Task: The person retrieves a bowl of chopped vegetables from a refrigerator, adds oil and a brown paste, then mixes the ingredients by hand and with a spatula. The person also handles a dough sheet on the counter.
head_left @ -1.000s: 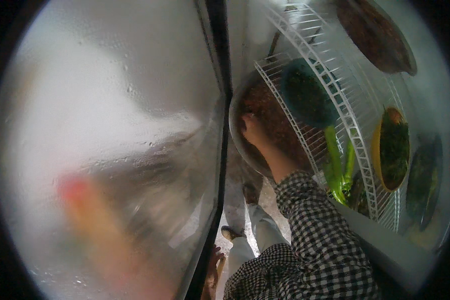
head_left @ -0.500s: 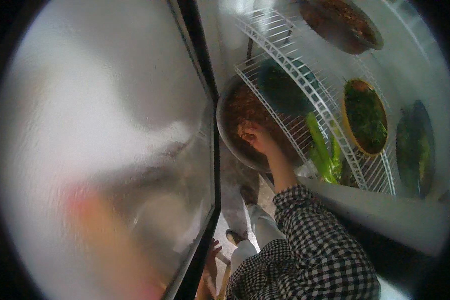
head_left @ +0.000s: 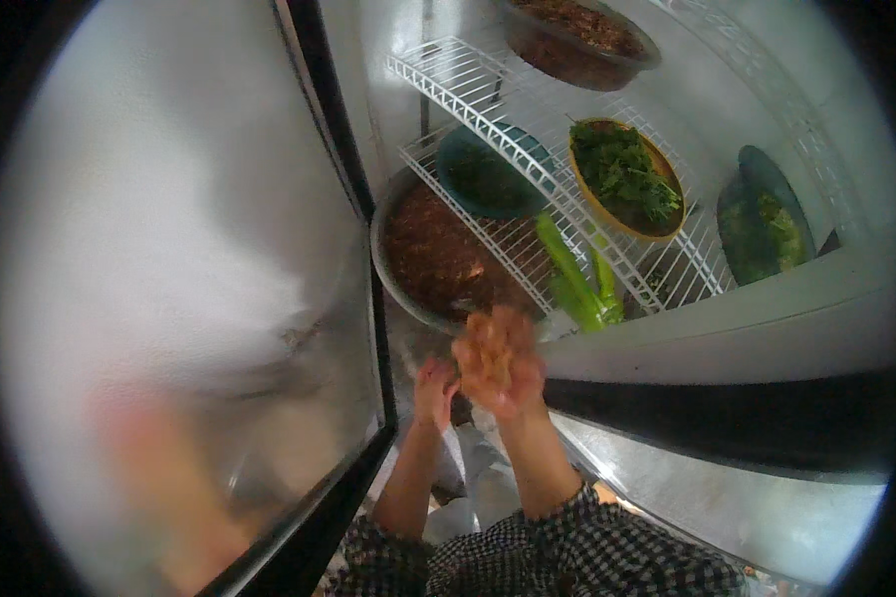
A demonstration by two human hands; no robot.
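Note:
My right hand [head_left: 500, 366] is turned palm up just outside the fridge, its fingers curled around a lump of moist brownish-orange mixture [head_left: 495, 353]. Motion blurs the fingertips a little. Close beside it on the left, my left hand [head_left: 435, 392] is raised with its fingers apart and nothing seen in it. Beyond both hands stands a large round metal basin [head_left: 378, 249] filled with reddish-brown minced mixture [head_left: 443, 249], low inside the fridge. A paler patch shows in the mixture's surface.
White wire shelves [head_left: 508, 149] overhang the basin's right side. They bear a teal bowl [head_left: 458, 164], a yellow bowl of green herbs [head_left: 627, 179] and green stalks [head_left: 572, 279]. A tub [head_left: 567, 70] and another greens bowl [head_left: 757, 229] sit farther right. The glass door [head_left: 209, 249] stands open at left.
My right hand has left the basin and come toward me with a lump of the mixture, turning palm up. My left hand has risen beside it. The view has shifted right.

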